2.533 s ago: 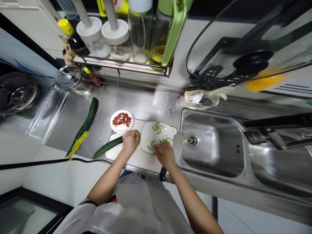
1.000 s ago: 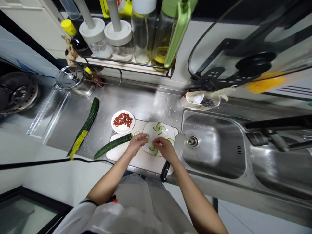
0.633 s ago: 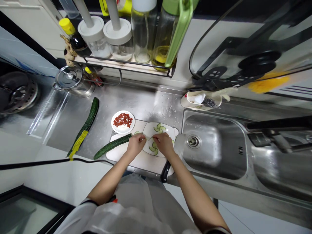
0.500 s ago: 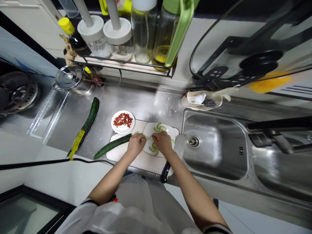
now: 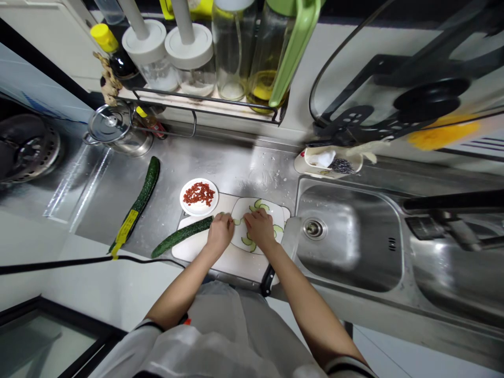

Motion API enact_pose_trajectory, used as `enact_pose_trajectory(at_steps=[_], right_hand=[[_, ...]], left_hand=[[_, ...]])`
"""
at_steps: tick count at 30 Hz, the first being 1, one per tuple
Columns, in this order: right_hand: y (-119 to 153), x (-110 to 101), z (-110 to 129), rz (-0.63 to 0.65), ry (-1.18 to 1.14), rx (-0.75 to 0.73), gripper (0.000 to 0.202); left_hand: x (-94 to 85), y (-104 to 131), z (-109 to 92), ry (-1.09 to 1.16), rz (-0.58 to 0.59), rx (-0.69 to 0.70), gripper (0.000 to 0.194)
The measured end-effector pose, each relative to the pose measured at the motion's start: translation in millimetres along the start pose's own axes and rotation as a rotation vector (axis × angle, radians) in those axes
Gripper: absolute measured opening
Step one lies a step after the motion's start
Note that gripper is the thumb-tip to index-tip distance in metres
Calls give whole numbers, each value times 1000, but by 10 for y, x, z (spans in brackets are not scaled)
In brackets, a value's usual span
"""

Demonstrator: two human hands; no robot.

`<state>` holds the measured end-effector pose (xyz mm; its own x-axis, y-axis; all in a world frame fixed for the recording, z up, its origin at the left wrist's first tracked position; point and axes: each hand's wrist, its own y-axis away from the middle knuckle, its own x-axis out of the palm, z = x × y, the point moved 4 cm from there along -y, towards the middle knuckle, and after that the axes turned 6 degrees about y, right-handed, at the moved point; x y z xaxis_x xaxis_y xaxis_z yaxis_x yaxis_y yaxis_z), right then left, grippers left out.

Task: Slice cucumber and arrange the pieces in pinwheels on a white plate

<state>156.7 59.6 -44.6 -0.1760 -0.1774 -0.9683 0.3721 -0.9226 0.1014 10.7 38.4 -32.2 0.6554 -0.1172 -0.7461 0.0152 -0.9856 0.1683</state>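
A white plate (image 5: pixel 258 202) lies on the cutting board (image 5: pixel 232 261), with curved green-edged cucumber slices (image 5: pixel 248 242) arranged on it. My left hand (image 5: pixel 221 231) is closed at the plate's left edge, fingertips together on a small pale-green slice (image 5: pixel 237 221). Over the plate, my right hand (image 5: pixel 260 227) is closed with its fingertips down, and what they hold, if anything, is hidden. A cut cucumber (image 5: pixel 181 236) rests partly on the board, left of my left hand. A knife with a black handle (image 5: pixel 267 280) lies at the board's lower right.
Behind the board is a small plate of red berries (image 5: pixel 199 197). A whole cucumber (image 5: pixel 147 186) with a yellow label lies left. The sink (image 5: pixel 350 236) is at right, a steel pot (image 5: pixel 118 131) at back left, and a bottle rack (image 5: pixel 205 105) above.
My right hand has shifted slightly left and down over the plate. The slice between my hands now shows at my left fingertips, apart from my right fingertips.
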Motion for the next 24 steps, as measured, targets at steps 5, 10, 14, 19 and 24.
enact_pose_trajectory(at_steps=[5, 10, 14, 19, 24], right_hand=[[4, 33, 1, -59, 17, -26, 19], [42, 26, -7, -164, 14, -11, 17], [143, 19, 56, -223, 14, -63, 20], [270, 89, 113, -182, 68, -149, 31], [312, 123, 72, -176, 98, -187, 34]], left_hand=[[20, 14, 27, 61, -55, 50, 29], [62, 30, 48, 85, -73, 121, 25], [62, 29, 50, 77, -78, 118, 23], [55, 24, 50, 74, -65, 109, 23], [60, 22, 61, 76, -73, 117, 22]])
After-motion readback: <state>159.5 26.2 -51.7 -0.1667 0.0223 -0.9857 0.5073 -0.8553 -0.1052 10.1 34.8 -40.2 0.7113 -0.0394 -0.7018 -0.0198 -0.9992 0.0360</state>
